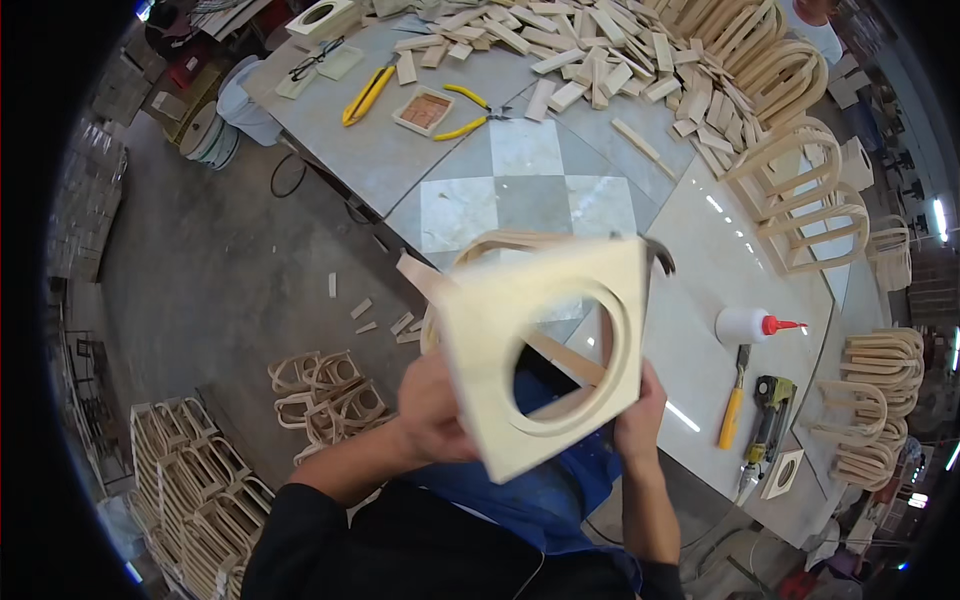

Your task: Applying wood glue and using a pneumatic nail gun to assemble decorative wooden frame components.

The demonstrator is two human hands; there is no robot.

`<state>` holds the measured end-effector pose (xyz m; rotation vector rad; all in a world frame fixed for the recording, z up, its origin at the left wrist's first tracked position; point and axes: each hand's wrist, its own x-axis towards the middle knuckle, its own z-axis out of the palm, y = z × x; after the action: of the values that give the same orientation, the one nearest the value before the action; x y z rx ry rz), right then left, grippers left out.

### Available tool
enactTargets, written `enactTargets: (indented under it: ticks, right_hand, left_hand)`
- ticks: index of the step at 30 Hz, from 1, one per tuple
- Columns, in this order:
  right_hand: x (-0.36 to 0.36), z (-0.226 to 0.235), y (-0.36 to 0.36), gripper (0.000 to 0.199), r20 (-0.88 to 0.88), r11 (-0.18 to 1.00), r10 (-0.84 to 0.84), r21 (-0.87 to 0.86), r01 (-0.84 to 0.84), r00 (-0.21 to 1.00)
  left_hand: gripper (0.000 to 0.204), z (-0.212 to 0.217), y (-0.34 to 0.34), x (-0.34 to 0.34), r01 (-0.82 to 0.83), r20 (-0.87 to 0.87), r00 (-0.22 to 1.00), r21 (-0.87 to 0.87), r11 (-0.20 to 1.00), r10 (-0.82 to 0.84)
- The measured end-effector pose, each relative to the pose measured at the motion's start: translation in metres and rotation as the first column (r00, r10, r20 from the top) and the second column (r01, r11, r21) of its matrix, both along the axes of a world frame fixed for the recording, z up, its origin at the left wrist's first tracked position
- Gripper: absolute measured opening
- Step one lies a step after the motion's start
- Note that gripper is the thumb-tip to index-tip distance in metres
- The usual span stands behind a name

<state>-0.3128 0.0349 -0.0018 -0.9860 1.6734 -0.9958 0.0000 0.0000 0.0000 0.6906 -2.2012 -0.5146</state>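
A square pale wooden panel (482,345) with a large round hole is held up and tilted in front of me, slightly blurred. My left hand (435,410) grips its left edge, fingers partly hidden behind it. At the right edge my right hand (640,412) is closed on the same panel. Through the hole show a wooden strip (565,358) and something dark; I cannot tell whether they are joined to the panel. Behind its upper edge, a curved wooden frame (505,240) peeks out. A dark claw hammer head (660,257) shows past the upper right corner.
On the tiled table (690,290) lie yellow-handled pliers (465,112), a utility knife (367,97), a glue bottle (745,325), a yellow-handled chisel (735,405) and a green power tool (768,425). Wood blocks (600,55) heap at the back. Curved frames (200,500) stack on the floor.
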Motion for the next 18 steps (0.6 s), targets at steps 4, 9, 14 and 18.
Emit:
enactTargets:
  ticks: [4, 9, 14, 18]
  right_hand:
    - [0.053, -0.019, -0.048, 0.041, 0.227, 0.987, -0.158, 0.032, 0.155, 0.961]
    - [0.023, 0.004, 0.010, 0.050, 0.012, 0.932, -0.256, -0.264, 0.249, 0.967]
    - [-0.020, 0.010, 0.070, 0.059, -0.030, 0.720, -0.615, -0.429, 0.546, 0.788]
    - [-0.073, 0.028, 0.106, 0.064, -0.351, 0.714, -0.699, -0.292, 0.636, 0.624]
  left_hand:
    - [0.062, -0.001, -0.013, 0.059, 0.129, -0.736, 0.661, 0.305, 0.944, 0.147]
    - [0.052, 0.035, 0.029, 0.074, 0.299, -0.726, 0.349, 0.685, 0.664, 0.592]
    - [0.031, 0.010, 0.009, 0.074, 0.295, -0.493, 0.255, 0.859, 0.418, 0.832]
    - [0.020, -0.010, -0.007, 0.057, 0.299, -0.430, 0.290, 0.889, 0.346, 0.855]
